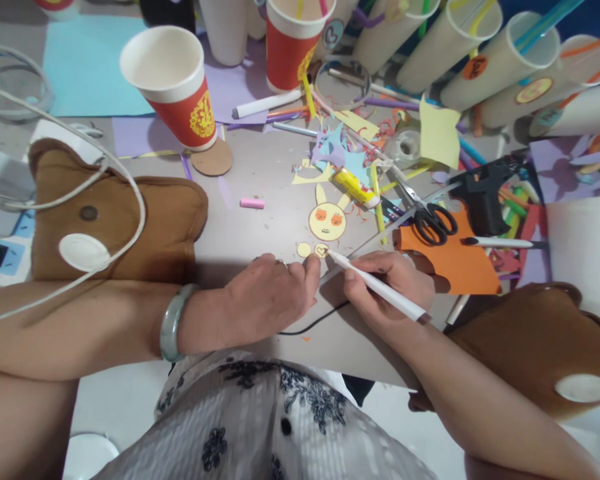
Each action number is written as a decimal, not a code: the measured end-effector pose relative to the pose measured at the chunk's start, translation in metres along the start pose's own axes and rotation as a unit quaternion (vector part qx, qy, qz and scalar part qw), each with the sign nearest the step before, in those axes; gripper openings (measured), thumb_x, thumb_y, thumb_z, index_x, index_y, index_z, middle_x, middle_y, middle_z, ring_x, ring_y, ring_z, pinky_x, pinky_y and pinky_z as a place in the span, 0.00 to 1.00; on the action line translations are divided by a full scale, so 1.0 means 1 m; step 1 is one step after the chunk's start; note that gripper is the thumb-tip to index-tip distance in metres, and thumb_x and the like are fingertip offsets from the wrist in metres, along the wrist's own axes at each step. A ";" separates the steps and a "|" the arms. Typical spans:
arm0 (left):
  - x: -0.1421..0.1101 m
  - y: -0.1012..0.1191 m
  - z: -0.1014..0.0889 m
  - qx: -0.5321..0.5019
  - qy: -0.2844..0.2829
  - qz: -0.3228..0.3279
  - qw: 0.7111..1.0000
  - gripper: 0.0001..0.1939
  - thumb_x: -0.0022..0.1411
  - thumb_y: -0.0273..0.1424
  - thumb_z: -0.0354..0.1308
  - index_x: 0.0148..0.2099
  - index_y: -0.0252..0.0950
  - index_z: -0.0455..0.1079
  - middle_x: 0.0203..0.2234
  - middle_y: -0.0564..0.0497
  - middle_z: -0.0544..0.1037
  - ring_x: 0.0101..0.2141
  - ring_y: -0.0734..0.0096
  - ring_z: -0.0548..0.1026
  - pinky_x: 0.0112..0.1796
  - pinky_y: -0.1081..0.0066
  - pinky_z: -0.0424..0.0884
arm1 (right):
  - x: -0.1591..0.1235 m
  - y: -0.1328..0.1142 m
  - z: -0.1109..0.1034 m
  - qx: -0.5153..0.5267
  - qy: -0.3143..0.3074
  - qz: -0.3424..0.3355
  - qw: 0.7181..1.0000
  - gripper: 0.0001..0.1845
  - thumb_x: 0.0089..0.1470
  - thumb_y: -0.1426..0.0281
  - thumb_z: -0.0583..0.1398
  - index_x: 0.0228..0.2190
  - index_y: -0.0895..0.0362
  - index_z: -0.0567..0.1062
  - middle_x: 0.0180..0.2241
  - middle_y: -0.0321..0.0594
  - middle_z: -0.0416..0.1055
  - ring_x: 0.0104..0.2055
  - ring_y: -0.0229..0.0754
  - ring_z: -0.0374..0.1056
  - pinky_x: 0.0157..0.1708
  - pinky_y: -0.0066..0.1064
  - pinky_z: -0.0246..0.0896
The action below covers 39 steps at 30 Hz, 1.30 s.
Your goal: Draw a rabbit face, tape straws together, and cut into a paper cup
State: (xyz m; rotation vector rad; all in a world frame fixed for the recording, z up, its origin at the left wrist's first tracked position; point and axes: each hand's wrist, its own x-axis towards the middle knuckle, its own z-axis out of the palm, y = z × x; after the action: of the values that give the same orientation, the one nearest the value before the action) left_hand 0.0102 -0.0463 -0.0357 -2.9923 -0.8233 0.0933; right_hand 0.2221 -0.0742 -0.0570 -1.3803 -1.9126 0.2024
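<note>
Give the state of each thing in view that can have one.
Left hand: fingertip at heart circle
Right hand: closed around white pen
White pen: tip at heart circle
Heart circle: heart drawn on it
Plain circle: no drawing visible
Rabbit face: eyes coloured orange
Front red cup: upright, no contents visible
Yellow tube: lying down
Glue gun: lying down
Scissors: lying down, blade opening unclear
</note>
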 end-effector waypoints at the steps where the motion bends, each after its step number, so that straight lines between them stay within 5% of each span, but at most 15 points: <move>1: 0.000 0.000 0.000 -0.002 -0.002 0.000 1.000 0.28 0.75 0.42 0.54 0.63 0.21 0.69 0.23 0.49 0.75 0.21 0.68 0.75 0.25 0.69 0.59 | 0.000 0.000 0.000 -0.001 -0.001 0.000 1.000 0.07 0.54 0.72 0.66 0.32 0.51 0.72 0.24 0.31 0.77 0.22 0.38 0.73 0.22 0.28 0.67; 21: -0.003 -0.001 0.002 0.017 0.040 0.006 0.999 0.24 0.76 0.36 0.51 0.62 0.21 0.70 0.22 0.51 0.72 0.20 0.69 0.73 0.24 0.68 0.58 | 0.002 -0.002 -0.006 0.005 -0.034 0.001 0.999 0.06 0.54 0.71 0.65 0.32 0.51 0.71 0.25 0.33 0.77 0.22 0.37 0.72 0.21 0.28 0.64; 39: -0.002 -0.001 -0.002 0.005 0.015 0.003 1.000 0.23 0.76 0.32 0.50 0.64 0.21 0.69 0.22 0.51 0.72 0.20 0.70 0.73 0.24 0.69 0.59 | 0.000 -0.002 -0.005 0.022 -0.038 -0.014 0.999 0.06 0.54 0.70 0.66 0.32 0.51 0.72 0.24 0.33 0.78 0.21 0.37 0.72 0.21 0.28 0.64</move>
State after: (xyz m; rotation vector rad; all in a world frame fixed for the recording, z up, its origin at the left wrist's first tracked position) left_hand 0.0080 -0.0464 -0.0340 -2.9795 -0.8089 0.0511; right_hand 0.2240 -0.0759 -0.0527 -1.3340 -1.9772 0.2862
